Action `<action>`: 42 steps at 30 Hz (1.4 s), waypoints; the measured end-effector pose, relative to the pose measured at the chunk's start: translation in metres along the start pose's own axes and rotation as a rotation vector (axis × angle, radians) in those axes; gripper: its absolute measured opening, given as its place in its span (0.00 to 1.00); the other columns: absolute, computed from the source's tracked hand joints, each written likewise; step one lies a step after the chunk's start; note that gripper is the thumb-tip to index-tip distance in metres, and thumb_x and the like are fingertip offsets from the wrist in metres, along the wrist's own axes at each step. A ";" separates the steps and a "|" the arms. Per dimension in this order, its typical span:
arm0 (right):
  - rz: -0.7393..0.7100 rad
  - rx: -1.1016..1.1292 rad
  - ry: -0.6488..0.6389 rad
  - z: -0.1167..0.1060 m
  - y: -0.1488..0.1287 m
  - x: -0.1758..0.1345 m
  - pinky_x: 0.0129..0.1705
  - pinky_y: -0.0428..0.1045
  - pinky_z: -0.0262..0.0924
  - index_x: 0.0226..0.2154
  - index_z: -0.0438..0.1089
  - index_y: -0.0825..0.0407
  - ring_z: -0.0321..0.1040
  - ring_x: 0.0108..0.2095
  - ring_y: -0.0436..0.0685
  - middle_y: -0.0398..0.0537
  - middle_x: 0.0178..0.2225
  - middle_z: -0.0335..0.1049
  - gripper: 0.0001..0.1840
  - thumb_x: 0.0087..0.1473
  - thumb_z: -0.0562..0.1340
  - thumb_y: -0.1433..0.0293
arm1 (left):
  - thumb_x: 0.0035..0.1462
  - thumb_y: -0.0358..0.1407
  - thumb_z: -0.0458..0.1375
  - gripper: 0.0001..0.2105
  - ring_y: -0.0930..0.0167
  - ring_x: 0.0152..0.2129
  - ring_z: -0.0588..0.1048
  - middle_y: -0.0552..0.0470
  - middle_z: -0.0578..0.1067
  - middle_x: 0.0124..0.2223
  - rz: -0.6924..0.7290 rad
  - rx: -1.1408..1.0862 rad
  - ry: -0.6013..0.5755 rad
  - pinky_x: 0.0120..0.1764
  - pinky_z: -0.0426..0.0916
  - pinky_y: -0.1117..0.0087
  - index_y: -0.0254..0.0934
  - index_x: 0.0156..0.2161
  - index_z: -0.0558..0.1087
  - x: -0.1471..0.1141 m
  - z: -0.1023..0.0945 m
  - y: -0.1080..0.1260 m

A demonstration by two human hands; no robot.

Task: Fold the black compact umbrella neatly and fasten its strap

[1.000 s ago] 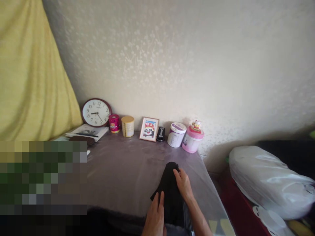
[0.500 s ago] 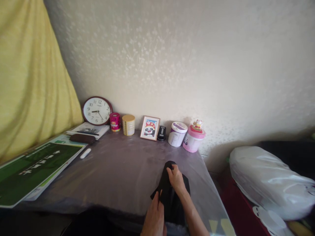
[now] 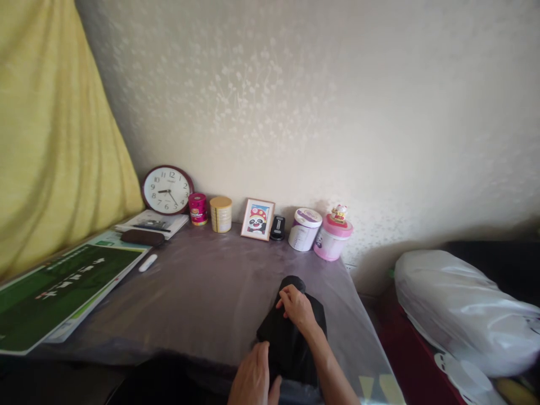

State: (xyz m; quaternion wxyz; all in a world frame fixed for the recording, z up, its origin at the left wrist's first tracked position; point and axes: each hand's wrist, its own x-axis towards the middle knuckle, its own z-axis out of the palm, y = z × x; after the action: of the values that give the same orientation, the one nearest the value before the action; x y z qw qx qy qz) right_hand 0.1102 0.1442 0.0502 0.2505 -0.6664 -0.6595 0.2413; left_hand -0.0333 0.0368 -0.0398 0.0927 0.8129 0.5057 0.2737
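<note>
Fingers of my right hand (image 3: pixel 298 312) curl over the black fabric (image 3: pixel 291 351) near the front of the bench (image 3: pixel 202 304) — I can't tell whether they grip it — while my left hand (image 3: pixel 252 374), thumb spread apart, is at its left edge.

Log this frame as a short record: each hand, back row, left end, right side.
Left hand: at left edge of black item, thumb apart
Right hand: on the item, fingers curled, grip unclear
Back row: clock, red tin, yellow tin, picture, black object, white tub, pink tub
Left end: green sheet, brown case
Right side: white bag
</note>
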 end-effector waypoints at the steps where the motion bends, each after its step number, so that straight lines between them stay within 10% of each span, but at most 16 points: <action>1: 0.000 -0.005 -0.004 0.000 0.000 0.000 0.25 0.42 0.54 0.29 0.63 0.51 0.62 0.14 0.45 0.39 0.22 0.74 0.09 0.56 0.49 0.69 | 0.53 0.33 0.49 0.18 0.63 0.44 0.72 0.40 0.71 0.48 -0.007 0.026 0.032 0.43 0.70 0.65 0.33 0.51 0.61 0.004 -0.010 0.005; 6: -0.028 -0.078 0.010 0.000 -0.002 -0.003 0.27 0.42 0.54 0.27 0.64 0.50 0.67 0.19 0.46 0.39 0.23 0.74 0.11 0.56 0.49 0.70 | 0.50 0.31 0.50 0.20 0.61 0.51 0.67 0.41 0.65 0.55 0.209 0.097 0.113 0.49 0.67 0.60 0.34 0.51 0.62 0.031 -0.034 0.031; 13: -0.073 -0.042 0.029 -0.001 -0.002 -0.014 0.28 0.43 0.55 0.28 0.66 0.49 0.69 0.23 0.48 0.38 0.25 0.75 0.13 0.58 0.50 0.68 | 0.51 0.30 0.50 0.32 0.61 0.56 0.59 0.38 0.55 0.61 0.151 0.122 -0.012 0.52 0.65 0.64 0.30 0.61 0.46 0.022 0.010 0.012; 24: -0.634 -0.043 0.132 0.002 0.029 -0.044 0.55 0.56 0.52 0.38 0.72 0.50 0.62 0.50 0.56 0.47 0.39 0.74 0.13 0.59 0.52 0.69 | 0.42 0.17 0.44 0.36 0.64 0.60 0.49 0.41 0.51 0.63 -0.045 0.178 -0.201 0.57 0.56 0.64 0.30 0.61 0.48 0.022 0.024 0.024; 35: -0.535 -0.109 0.379 0.003 0.063 0.029 0.53 0.59 0.55 0.39 0.72 0.49 0.62 0.51 0.58 0.49 0.43 0.72 0.16 0.60 0.49 0.69 | 0.45 0.14 0.39 0.37 0.64 0.60 0.50 0.41 0.49 0.64 -0.126 0.135 -0.373 0.57 0.55 0.65 0.34 0.62 0.40 0.031 0.015 0.021; 42: -0.571 -0.040 0.478 0.001 0.051 -0.013 0.50 0.55 0.61 0.41 0.69 0.50 0.65 0.47 0.56 0.50 0.41 0.72 0.12 0.58 0.52 0.71 | 0.38 0.15 0.47 0.43 0.62 0.58 0.55 0.37 0.53 0.62 -0.260 0.150 -0.478 0.55 0.56 0.67 0.34 0.62 0.39 0.043 -0.003 0.035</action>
State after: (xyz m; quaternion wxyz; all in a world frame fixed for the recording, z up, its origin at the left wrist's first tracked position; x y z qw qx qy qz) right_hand 0.1477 0.1314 0.0162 0.4415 -0.4977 -0.7465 -0.0135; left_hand 0.0066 0.0575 -0.0068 0.1833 0.7872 0.5884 0.0218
